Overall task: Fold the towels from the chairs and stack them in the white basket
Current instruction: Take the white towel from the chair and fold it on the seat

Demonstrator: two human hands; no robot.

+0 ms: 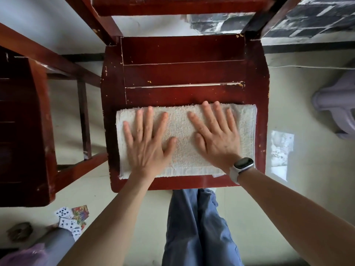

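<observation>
A folded cream towel point(182, 131) lies flat across the front half of a dark red wooden chair seat point(182, 73). My left hand point(148, 139) presses flat on the towel's left half, fingers straight and spread. My right hand point(215, 133), with a white watch on its wrist, presses flat on the right half in the same way. Neither hand grips the cloth. The white basket is out of view.
A second red wooden chair point(23, 121) stands close on the left. Playing cards point(72, 217) lie scattered on the pale floor at the lower left. A lilac plastic stool point(338, 104) sits at the right edge. My legs in blue trousers point(197, 227) stand before the chair.
</observation>
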